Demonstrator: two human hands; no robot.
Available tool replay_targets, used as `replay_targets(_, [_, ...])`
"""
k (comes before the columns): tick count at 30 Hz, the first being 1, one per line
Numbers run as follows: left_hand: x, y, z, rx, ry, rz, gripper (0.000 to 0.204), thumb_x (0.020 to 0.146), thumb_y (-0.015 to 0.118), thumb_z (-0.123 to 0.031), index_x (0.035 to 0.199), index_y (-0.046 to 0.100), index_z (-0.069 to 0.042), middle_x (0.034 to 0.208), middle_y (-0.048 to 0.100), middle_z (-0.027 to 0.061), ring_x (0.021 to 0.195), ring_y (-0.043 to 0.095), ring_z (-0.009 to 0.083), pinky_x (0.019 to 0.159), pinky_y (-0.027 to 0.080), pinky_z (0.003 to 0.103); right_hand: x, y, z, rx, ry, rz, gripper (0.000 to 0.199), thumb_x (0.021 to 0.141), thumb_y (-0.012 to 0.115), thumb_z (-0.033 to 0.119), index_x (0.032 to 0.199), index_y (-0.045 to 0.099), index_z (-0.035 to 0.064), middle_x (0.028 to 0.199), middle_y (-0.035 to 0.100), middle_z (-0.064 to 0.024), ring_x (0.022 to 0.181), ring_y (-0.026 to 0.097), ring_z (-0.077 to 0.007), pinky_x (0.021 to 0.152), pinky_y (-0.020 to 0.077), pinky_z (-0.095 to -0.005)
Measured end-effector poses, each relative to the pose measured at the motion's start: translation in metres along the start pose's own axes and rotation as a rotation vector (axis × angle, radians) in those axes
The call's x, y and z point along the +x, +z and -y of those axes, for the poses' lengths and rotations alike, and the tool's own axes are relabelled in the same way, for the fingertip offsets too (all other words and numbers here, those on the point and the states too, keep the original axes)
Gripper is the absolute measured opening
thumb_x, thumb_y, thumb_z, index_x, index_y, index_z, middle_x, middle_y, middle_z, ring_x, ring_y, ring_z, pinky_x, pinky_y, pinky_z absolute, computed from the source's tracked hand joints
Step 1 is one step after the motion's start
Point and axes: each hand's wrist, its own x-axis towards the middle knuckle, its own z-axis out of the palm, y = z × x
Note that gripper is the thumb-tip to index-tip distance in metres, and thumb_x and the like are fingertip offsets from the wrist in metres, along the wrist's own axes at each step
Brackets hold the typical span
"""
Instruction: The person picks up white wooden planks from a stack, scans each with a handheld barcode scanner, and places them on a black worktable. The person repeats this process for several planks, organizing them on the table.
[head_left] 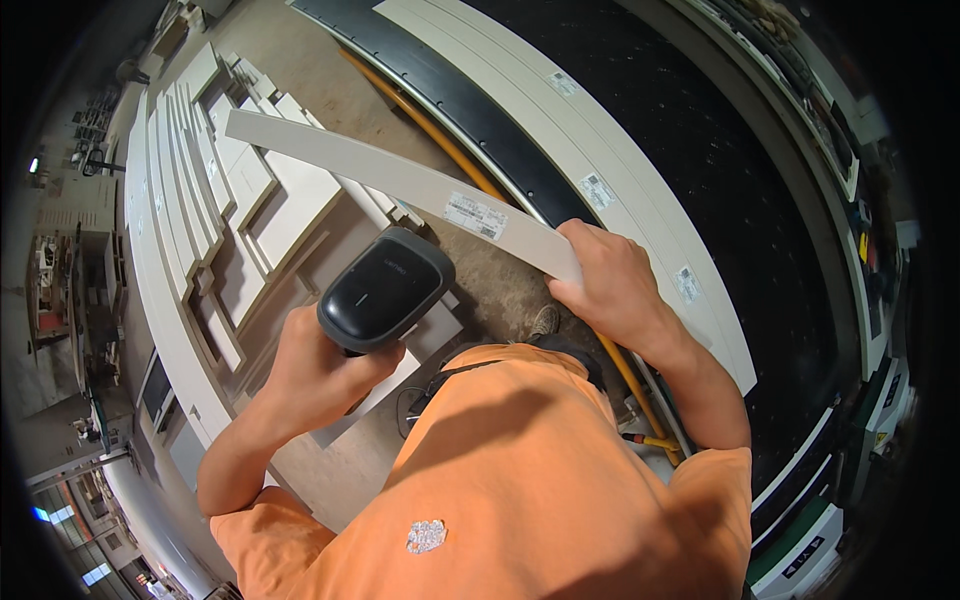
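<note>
My left hand [325, 365] is wrapped round the handle of a black handheld barcode scanner [385, 290], whose rounded head tops my fist. In my right hand [615, 280] is the near end of a long, narrow white panel strip [370, 165], gripped between thumb and fingers. The strip slants away to the far left, its far end above the stacked panels. A printed label [475, 215] is stuck on its face, to the right of the scanner. The scanner's front and most of its handle are hidden from here.
Stacks of white panels [265, 215] of differing sizes stand to my left. To the right, long labelled white panels [600, 150] lie on a black machine table [700, 130]. A yellow rail [440, 140] runs along its edge, beside the concrete floor [480, 275].
</note>
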Motion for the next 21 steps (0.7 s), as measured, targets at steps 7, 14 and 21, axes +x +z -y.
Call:
replay_targets(7, [0.014, 0.027, -0.026, -0.016, -0.07, 0.044, 0.018, 0.082, 0.072, -0.006, 0.099, 0.066, 0.0, 0.073, 0.06, -0.0031, 0.067, 0.053, 0.0068, 0.06, 0.047, 0.029, -0.016, -0.02, -0.034, 0.038, -0.003, -0.034, 0.028, 0.08, 0.075, 0.015, 0.1, 0.062, 0.0005, 0.091, 0.071, -0.0187, 0.082, 0.071, -0.0393, 0.074, 0.0565, -0.0473])
replay_targets(14, [0.069, 0.062, -0.005, -0.293, 0.011, -0.071, 0.021, 0.084, 0.075, -0.011, 0.1, 0.067, 0.0, 0.068, 0.062, 0.0004, 0.054, 0.055, 0.0081, 0.051, 0.046, 0.029, -0.051, -0.033, -0.073, 0.113, 0.016, -0.029, 0.032, 0.078, 0.075, 0.011, 0.107, 0.066, -0.0006, 0.096, 0.073, -0.0195, 0.083, 0.073, -0.0372, 0.076, 0.0585, -0.0441])
replay_targets(21, [0.12, 0.117, 0.016, -0.69, 0.061, -0.076, 0.034, 0.08, 0.08, -0.007, 0.112, 0.069, -0.002, 0.094, 0.071, 0.0015, 0.073, 0.06, 0.0088, 0.064, 0.049, 0.026, -0.118, -0.06, -0.103, 0.194, 0.201, 0.069, 0.041, 0.075, 0.08, 0.01, 0.112, 0.07, -0.0022, 0.1, 0.075, -0.02, 0.088, 0.075, -0.0347, 0.079, 0.0589, -0.0392])
